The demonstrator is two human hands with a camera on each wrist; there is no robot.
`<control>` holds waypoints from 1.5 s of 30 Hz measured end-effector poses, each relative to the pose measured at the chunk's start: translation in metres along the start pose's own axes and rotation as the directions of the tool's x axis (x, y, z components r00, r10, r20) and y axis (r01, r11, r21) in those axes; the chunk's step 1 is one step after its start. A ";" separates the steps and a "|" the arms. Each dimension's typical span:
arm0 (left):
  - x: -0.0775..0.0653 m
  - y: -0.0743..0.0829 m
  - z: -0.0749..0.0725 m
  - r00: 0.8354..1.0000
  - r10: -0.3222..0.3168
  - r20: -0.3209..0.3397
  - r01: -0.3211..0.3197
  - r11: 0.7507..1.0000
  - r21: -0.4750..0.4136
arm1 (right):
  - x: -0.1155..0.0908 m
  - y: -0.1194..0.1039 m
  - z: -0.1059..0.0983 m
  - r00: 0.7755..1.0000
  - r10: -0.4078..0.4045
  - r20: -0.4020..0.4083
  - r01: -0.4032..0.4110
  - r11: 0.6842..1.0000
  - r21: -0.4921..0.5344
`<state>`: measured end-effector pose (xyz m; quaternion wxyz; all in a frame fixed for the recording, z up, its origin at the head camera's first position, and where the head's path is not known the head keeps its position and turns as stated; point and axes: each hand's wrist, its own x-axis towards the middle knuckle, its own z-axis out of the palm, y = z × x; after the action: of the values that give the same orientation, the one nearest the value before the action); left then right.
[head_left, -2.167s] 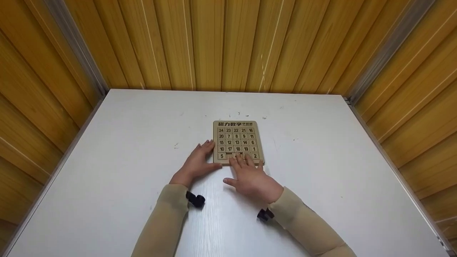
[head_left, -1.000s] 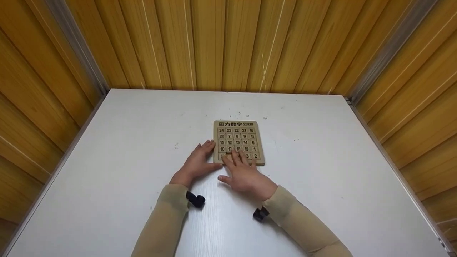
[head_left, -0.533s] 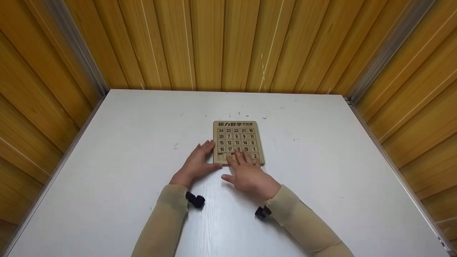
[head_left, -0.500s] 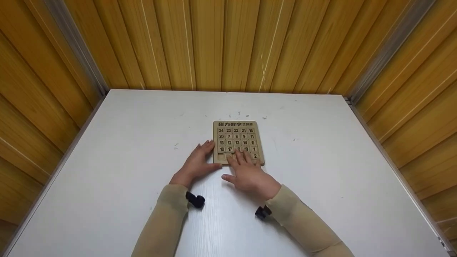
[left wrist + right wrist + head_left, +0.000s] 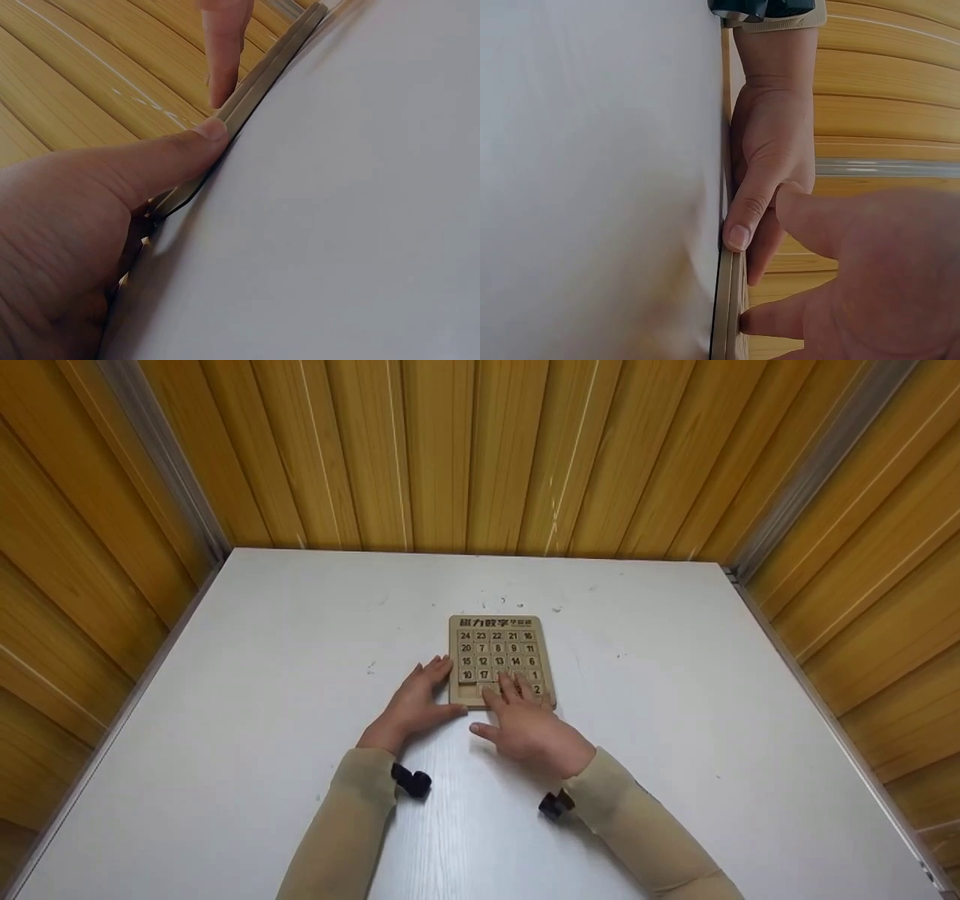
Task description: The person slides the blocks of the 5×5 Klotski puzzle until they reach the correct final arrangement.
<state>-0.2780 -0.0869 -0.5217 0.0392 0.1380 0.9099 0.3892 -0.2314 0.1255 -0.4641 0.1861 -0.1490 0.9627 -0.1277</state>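
On the white table lies a wooden number sliding puzzle with rows of numbered square tiles. My left hand holds its near left corner, the thumb along the front edge and the fingers at the left side. In the left wrist view, that thumb presses the board's edge. My right hand is over the bottom rows, fingers extended and fingertips on the tiles; its thumb is off the board. At the bottom left of the grid is a gap. Several tiles in the two lowest rows are hidden under the right fingers.
White table surrounds the puzzle, with small dark marks behind it. Wood-patterned panels stand at the back and both sides. Each wrist wears a small black camera.
My right hand moved left, then back right across the bottom row. The 5 tile left the bottom-left corner, shifting right, and the gap is there now. My left hand stayed put.
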 end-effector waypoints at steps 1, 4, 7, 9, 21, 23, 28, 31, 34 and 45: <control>0.000 0.000 0.000 1.000 0.004 -0.001 -0.004 1.000 0.001 | 0.001 0.000 0.000 1.000 -0.007 -0.009 0.007 1.000 0.004; 0.001 -0.001 0.000 1.000 0.011 -0.004 -0.011 1.000 0.003 | 0.005 0.000 -0.001 0.999 -0.028 -0.026 0.028 0.999 0.023; 0.001 -0.001 0.001 1.000 0.012 -0.003 -0.012 1.000 0.006 | 0.012 -0.001 0.000 0.999 -0.043 -0.022 0.044 0.998 0.034; 0.001 -0.001 0.001 1.000 0.012 -0.001 -0.012 1.000 0.010 | 0.018 -0.002 0.001 0.999 -0.042 -0.019 0.043 0.999 0.034; 0.004 -0.002 0.002 0.999 0.049 -0.006 -0.049 0.998 0.036 | 0.037 -0.006 -0.001 0.999 -0.026 -0.025 0.025 1.000 -0.010; 0.004 -0.003 0.002 0.999 0.052 -0.007 -0.051 0.998 0.034 | 0.038 -0.006 -0.001 0.999 -0.029 -0.024 0.028 0.999 -0.023; 0.004 -0.002 0.001 0.998 0.065 -0.011 -0.064 0.997 0.031 | 0.038 -0.005 0.001 0.999 -0.035 -0.026 0.035 0.999 -0.028; 0.004 -0.002 -0.001 0.998 0.065 -0.005 -0.065 0.997 0.029 | 0.037 -0.005 0.002 0.999 -0.038 -0.023 0.037 0.999 -0.034; 0.004 -0.002 -0.002 0.998 0.055 0.006 -0.055 0.998 0.012 | 0.035 -0.006 0.003 0.999 -0.034 -0.016 0.034 0.999 -0.040; 0.001 -0.004 -0.008 0.999 -0.021 0.039 0.023 0.998 -0.051 | 0.020 -0.009 0.006 0.999 -0.050 -0.013 0.049 0.997 -0.057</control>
<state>-0.2811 -0.0947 -0.5188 0.0645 0.1344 0.9002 0.4091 -0.2449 0.1096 -0.4736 0.1715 -0.1773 0.9633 -0.1058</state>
